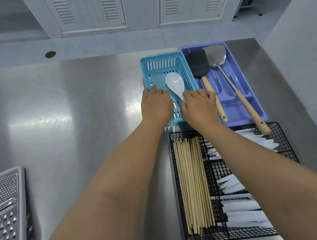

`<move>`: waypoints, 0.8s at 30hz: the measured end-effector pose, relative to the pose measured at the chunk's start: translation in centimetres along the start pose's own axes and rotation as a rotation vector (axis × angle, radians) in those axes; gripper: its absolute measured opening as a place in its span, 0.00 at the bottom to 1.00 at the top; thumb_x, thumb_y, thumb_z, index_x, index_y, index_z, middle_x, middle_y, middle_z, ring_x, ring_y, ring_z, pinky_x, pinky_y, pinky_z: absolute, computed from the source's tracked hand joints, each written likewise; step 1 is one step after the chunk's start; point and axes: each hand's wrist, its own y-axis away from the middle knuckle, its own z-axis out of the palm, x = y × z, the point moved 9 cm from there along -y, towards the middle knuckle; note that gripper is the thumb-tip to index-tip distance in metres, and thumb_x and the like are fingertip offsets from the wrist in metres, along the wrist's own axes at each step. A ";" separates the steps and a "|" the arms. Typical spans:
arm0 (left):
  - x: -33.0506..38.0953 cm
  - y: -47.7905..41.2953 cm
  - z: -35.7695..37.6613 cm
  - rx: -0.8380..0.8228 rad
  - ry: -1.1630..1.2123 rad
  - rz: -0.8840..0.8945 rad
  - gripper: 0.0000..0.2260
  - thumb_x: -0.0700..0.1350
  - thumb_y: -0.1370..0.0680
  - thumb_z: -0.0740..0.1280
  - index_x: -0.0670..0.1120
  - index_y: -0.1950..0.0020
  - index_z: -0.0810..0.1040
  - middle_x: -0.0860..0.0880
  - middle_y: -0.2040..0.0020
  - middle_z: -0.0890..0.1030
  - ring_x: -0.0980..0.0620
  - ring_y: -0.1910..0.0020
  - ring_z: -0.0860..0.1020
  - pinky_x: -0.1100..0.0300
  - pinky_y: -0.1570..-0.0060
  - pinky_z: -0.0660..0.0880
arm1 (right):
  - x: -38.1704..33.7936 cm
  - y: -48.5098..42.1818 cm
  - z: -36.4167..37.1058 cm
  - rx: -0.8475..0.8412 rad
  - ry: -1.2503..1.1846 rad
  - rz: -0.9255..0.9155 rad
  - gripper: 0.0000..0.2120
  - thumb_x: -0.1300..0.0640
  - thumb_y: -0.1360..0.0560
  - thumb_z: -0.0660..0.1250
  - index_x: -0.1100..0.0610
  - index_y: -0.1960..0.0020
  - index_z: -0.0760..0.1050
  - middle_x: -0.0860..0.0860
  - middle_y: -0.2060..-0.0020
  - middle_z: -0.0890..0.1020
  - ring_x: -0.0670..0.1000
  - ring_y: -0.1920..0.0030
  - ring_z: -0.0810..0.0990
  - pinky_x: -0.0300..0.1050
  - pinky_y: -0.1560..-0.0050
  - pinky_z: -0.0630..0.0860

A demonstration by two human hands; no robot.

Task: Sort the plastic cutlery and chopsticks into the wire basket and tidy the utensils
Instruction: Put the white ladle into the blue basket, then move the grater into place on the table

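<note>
A black wire basket sits at the near right, with several wooden chopsticks in its left section and white plastic cutlery in its right sections. Beyond it a light blue slotted basket holds a white rice spoon. My right hand grips the spoon's handle over that basket. My left hand rests on the blue basket's left rim, fingers curled over it.
A purple cutlery tray to the right holds a black spatula and a steel turner, both with wooden handles. A metal grater stands at the near left. Steel table; white cabinets behind.
</note>
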 end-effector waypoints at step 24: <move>-14.6 23.0 0.5 -0.072 0.158 -0.300 0.25 0.54 0.15 0.49 0.44 0.21 0.54 0.46 0.20 0.53 0.48 0.21 0.48 0.51 0.23 0.42 | -14.9 13.4 -0.7 -0.206 -0.139 -0.233 0.26 0.46 0.17 0.49 0.56 0.22 0.56 0.53 0.23 0.60 0.54 0.23 0.58 0.50 0.25 0.53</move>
